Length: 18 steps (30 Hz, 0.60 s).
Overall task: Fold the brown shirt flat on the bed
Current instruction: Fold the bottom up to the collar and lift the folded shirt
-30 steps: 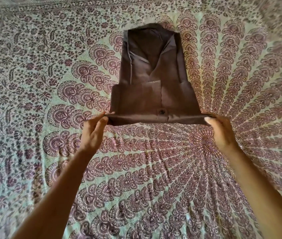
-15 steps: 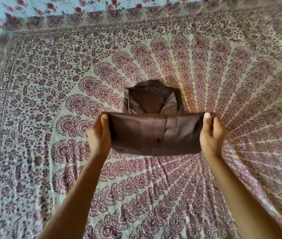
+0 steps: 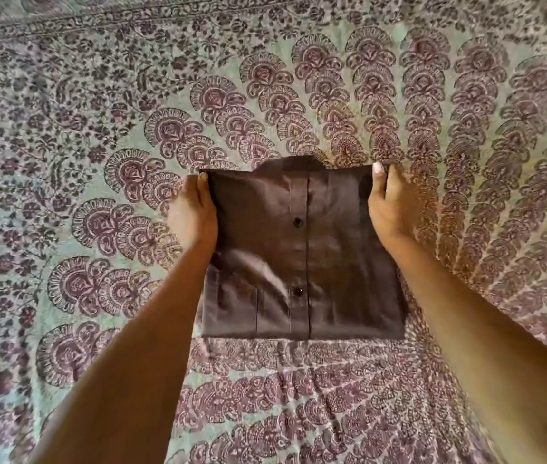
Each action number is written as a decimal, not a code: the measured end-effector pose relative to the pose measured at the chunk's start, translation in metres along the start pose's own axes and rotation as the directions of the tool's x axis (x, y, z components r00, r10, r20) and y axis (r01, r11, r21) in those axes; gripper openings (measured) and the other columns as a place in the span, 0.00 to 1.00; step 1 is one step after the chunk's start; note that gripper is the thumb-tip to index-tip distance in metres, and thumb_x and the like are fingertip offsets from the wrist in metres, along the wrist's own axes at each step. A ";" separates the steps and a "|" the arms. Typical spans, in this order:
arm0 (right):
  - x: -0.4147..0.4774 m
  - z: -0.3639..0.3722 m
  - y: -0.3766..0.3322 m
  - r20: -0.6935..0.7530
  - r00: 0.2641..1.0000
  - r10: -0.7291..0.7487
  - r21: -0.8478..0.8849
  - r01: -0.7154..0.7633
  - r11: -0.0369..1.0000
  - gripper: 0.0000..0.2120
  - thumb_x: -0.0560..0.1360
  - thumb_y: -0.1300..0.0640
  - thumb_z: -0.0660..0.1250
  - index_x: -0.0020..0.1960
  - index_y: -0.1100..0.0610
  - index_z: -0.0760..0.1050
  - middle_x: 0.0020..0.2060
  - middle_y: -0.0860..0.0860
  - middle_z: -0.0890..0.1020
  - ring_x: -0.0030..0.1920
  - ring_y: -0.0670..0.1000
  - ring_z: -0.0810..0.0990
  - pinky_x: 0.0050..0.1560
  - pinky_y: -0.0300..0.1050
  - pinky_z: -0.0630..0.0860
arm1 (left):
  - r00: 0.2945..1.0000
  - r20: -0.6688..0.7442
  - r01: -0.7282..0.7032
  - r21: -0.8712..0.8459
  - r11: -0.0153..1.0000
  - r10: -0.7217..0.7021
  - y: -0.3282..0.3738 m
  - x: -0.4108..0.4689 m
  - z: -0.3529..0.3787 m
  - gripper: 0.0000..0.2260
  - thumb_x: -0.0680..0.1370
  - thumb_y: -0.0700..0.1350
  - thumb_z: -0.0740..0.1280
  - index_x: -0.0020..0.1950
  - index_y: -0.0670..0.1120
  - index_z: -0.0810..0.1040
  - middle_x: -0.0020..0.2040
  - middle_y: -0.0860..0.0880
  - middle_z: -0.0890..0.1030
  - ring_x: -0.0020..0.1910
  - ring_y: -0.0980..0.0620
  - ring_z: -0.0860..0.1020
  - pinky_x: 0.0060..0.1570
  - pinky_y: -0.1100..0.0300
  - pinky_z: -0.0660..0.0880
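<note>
The brown shirt (image 3: 302,252) lies on the bed as a neat folded rectangle, button placket up, two dark buttons showing, a pocket at its near left. A bit of the collar peeks out past its far edge. My left hand (image 3: 195,209) grips the shirt's far left corner, fingers curled over the edge. At the far right corner, my right hand (image 3: 387,202) pinches the fabric with the thumb on top. Both forearms reach in from the bottom of the view.
The bed (image 3: 98,162) is covered by a pale green sheet printed with purple peacock-feather and floral patterns. A bordered band of the sheet (image 3: 64,25) runs along the far side. Small wrinkles show in the sheet near me.
Both hands carried the shirt's near folded edge up and away from me, laying it over the collar half. The shirt went from a long shape to a compact rectangle.
</note>
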State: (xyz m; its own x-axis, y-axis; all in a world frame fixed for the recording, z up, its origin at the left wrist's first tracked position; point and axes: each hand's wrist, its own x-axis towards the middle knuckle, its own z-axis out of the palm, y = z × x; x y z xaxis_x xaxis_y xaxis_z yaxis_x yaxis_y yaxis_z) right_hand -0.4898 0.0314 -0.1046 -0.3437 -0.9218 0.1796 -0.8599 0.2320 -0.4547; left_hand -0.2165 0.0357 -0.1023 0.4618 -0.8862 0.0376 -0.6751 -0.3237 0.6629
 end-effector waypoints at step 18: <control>-0.050 0.023 -0.018 0.329 0.861 -0.388 -0.006 0.413 0.911 0.25 0.79 0.49 0.48 0.74 0.58 0.57 0.73 0.55 0.60 0.74 0.54 0.57 0.72 0.52 0.53 | 0.803 0.435 -0.530 0.206 0.822 0.408 0.037 -0.063 0.051 0.23 0.78 0.57 0.49 0.72 0.55 0.64 0.74 0.50 0.63 0.74 0.49 0.59 0.71 0.51 0.49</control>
State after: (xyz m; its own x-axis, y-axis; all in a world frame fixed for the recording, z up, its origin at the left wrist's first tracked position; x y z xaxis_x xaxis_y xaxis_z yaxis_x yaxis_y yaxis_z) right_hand -0.4485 0.0666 -0.1252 0.1625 -0.9857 0.0439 -0.9274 -0.1677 -0.3344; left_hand -0.2999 0.0622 -0.1179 -0.1552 -0.9876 -0.0246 -0.9188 0.1351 0.3710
